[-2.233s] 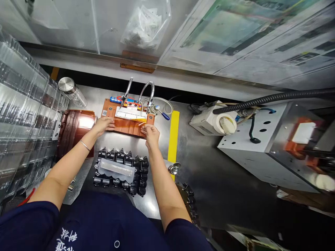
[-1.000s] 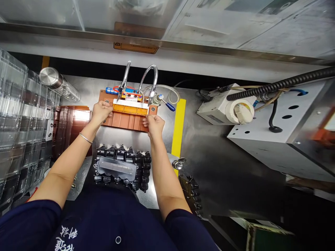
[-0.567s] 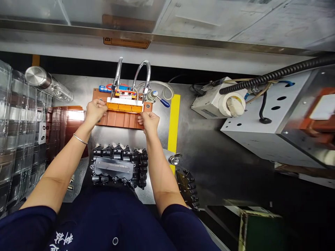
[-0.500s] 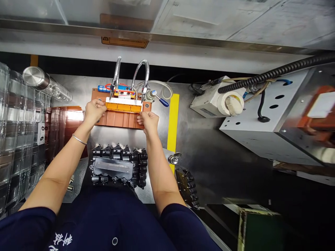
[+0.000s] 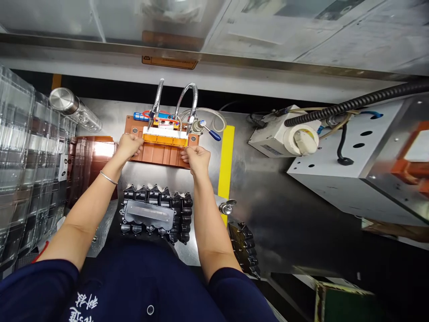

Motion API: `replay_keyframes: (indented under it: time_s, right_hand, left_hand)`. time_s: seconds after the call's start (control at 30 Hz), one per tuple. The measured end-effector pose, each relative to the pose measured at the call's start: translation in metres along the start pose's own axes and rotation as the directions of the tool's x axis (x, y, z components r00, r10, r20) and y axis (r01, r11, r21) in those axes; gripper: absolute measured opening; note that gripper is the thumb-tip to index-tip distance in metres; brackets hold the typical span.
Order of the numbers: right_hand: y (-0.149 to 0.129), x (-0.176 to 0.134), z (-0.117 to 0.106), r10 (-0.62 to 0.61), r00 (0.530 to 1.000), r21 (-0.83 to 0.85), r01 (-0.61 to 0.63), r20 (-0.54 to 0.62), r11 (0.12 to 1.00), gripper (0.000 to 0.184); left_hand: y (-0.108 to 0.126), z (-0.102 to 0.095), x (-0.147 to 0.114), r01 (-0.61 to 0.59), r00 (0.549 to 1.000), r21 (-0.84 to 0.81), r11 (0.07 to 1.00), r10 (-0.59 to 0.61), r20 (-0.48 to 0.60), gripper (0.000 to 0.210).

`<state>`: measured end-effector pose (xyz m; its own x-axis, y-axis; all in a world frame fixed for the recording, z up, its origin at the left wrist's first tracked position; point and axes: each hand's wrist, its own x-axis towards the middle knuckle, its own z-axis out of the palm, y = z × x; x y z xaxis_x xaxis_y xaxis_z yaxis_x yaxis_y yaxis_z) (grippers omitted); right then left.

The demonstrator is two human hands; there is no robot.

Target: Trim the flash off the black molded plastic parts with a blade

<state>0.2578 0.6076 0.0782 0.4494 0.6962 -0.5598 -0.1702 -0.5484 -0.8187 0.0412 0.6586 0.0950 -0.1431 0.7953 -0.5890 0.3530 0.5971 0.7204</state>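
My left hand (image 5: 130,146) pinches the left end of a thin orange strip (image 5: 164,139) with rows of small dark dots. At the strip's right end, the fingers of my right hand (image 5: 196,157) are closed on its corner. The strip lies along the front of a white bar (image 5: 166,130) on a copper-brown fixture plate (image 5: 157,154). Two bendable metal hoses (image 5: 188,89) reach down to the bar from behind. A lever with a blue handle (image 5: 214,135) stands at the fixture's right.
Black moulded parts (image 5: 150,213) lie between my forearms, and more (image 5: 244,248) sit right of my right arm. Clear plastic trays (image 5: 20,170) are stacked at left, near a glass bottle (image 5: 77,109). A white machine (image 5: 335,174) with hoses stands at right.
The whole view has shifted, so the scene sits further right and slightly lower. Both hands keep their grip on the orange strip, and slightly more of the white bar shows above it.
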Motion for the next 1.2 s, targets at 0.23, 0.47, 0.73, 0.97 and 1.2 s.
replay_keyframes:
  time_s: [0.23, 0.47, 0.73, 0.97, 1.2]
  right_hand:
    - [0.006, 0.001, -0.003, -0.058, 0.998, -0.006, 0.058, -0.019, 0.998, 0.014]
    - [0.01, 0.009, 0.001, -0.066, 0.998, 0.0, 0.066, -0.014, 0.998, 0.014]
    - [0.011, 0.009, 0.004, -0.038, 0.999, 0.013, 0.038, -0.028, 0.999, 0.015]
    - [0.003, 0.01, 0.003, 0.057, 0.998, 0.006, -0.057, -0.006, 0.998, 0.019]
    - [-0.004, 0.017, -0.012, 0.219, 0.966, -0.029, -0.217, 0.136, 0.976, 0.023]
  left_hand:
    - [-0.009, 0.002, 0.007, -0.075, 0.995, 0.027, 0.997, 0.077, -0.059, 0.015]
    - [-0.01, 0.002, 0.013, -0.099, 0.992, 0.044, 0.994, 0.102, -0.077, 0.014]
    - [-0.007, 0.003, 0.014, -0.081, 0.993, 0.03, 0.996, 0.083, -0.079, 0.014]
    - [-0.002, 0.002, 0.008, -0.073, 0.995, 0.003, 0.997, 0.073, -0.066, 0.015]
    - [0.004, -0.01, 0.018, 0.066, 0.994, -0.085, 0.994, -0.058, 0.095, 0.013]
